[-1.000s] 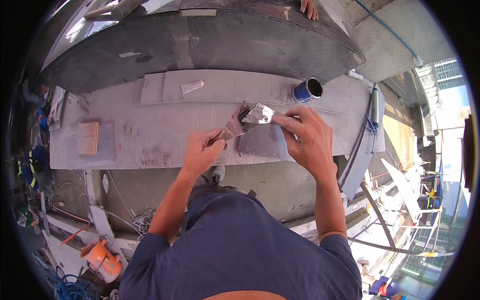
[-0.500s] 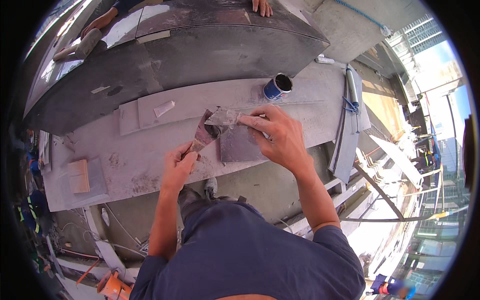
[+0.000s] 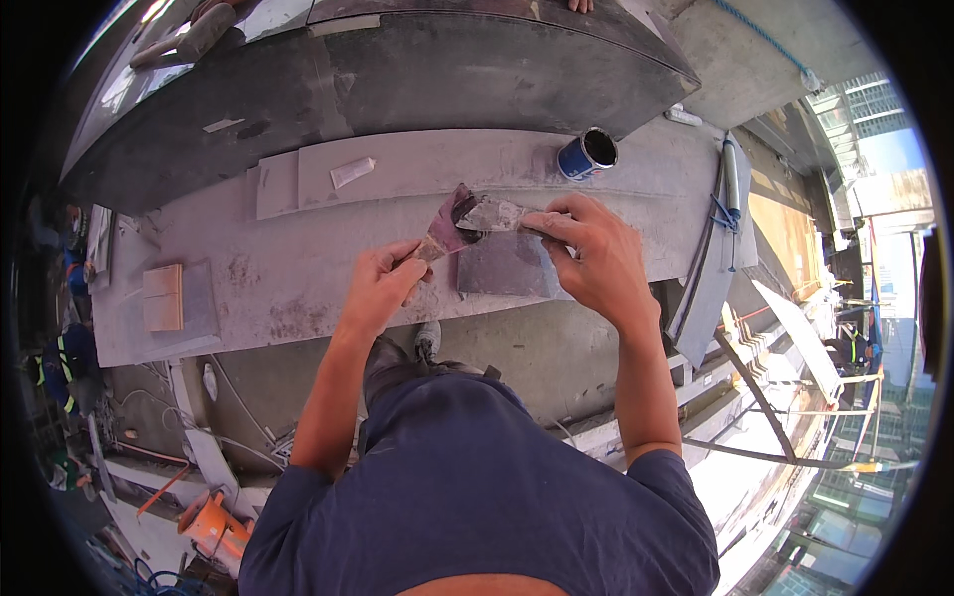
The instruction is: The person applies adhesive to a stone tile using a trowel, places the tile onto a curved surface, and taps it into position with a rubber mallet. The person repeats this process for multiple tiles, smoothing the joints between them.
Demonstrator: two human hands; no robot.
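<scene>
Above the stone slab [image 3: 258, 298], my left hand [image 3: 383, 281] is closed around the handle end of a putty knife [image 3: 445, 228] whose blade points up and to the right. A dark paste [image 3: 464, 207] clings to that blade. My right hand [image 3: 601, 258] grips a second putty knife [image 3: 492, 213], its grey-smeared blade pointing left. The two blades meet or overlap at the paste. Just below them a dark flat tile [image 3: 505, 270] rests on the slab. Beyond my right hand is an open blue can [image 3: 586, 156] with a dark inside.
A small white tube [image 3: 353, 172] lies on the slab's far strip. Behind rises a long dark stone block [image 3: 427, 84], with a mallet [image 3: 199, 38] and a co-worker's fingers [image 3: 581, 5] at its top. At right lies a caulking gun [image 3: 731, 189]; at left, a beige tile piece [image 3: 163, 297].
The view has shifted, so the slab and can appear higher and farther right. Both hands keep their putty knives, and the blades remain together at the paste. The co-worker's hands show less.
</scene>
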